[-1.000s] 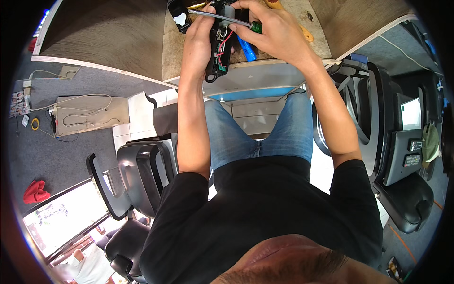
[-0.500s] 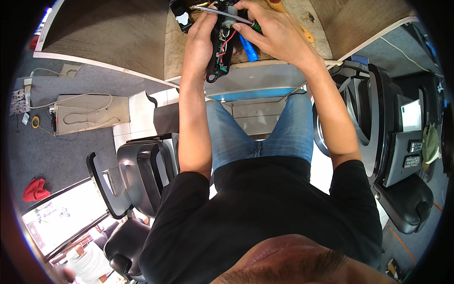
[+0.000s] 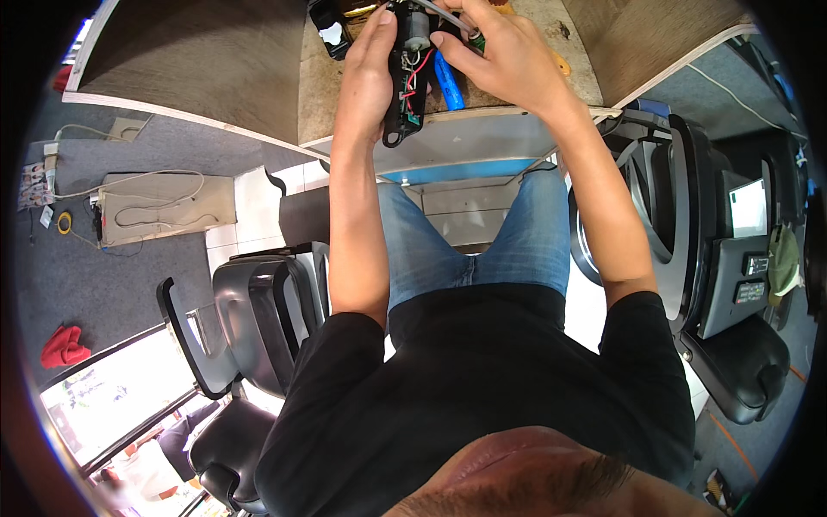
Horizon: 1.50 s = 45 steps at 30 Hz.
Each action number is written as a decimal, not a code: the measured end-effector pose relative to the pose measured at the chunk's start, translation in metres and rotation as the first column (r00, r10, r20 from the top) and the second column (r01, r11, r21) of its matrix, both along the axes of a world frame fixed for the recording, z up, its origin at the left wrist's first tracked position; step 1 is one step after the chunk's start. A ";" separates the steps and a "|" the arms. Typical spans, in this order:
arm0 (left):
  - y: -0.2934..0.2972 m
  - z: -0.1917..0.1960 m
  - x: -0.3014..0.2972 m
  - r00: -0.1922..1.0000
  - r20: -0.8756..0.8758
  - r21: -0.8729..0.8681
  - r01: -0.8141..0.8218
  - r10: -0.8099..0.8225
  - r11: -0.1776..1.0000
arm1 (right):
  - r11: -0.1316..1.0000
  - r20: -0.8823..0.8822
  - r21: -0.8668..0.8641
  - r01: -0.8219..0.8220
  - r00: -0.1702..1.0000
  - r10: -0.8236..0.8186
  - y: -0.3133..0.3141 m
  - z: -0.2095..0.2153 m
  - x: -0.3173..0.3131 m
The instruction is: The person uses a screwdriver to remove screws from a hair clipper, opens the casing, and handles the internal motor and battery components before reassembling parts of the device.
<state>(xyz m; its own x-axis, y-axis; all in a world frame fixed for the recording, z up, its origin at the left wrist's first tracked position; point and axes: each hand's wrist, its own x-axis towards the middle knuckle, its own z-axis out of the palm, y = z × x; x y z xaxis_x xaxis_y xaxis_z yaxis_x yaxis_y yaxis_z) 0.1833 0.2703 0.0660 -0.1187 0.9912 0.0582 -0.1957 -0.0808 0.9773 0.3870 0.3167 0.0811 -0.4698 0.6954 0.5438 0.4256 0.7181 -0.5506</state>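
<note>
1. Head view: an opened black device (image 3: 403,86) with red wires and a small motor is seen at 12 o'clock, above the wooden table (image 3: 215,69).
2. The device is gripped by the left hand (image 3: 372,60), fingers closed around its side.
3. A thin metal tool (image 3: 441,12) is pinched by the right hand (image 3: 500,56), its tip at the device's top.
4. A blue strip (image 3: 448,82) lies between the hands, just beside the device.

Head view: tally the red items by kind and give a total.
Red cloth on the grey floor: 1
Red wire inside the opened black device held in the left hand: 1
Total: 2
</note>
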 end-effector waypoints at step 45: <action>-0.003 0.001 0.004 0.994 -0.098 0.030 -0.054 0.057 0.998 | 0.952 0.072 0.296 -0.072 0.996 0.053 0.000 0.007 0.001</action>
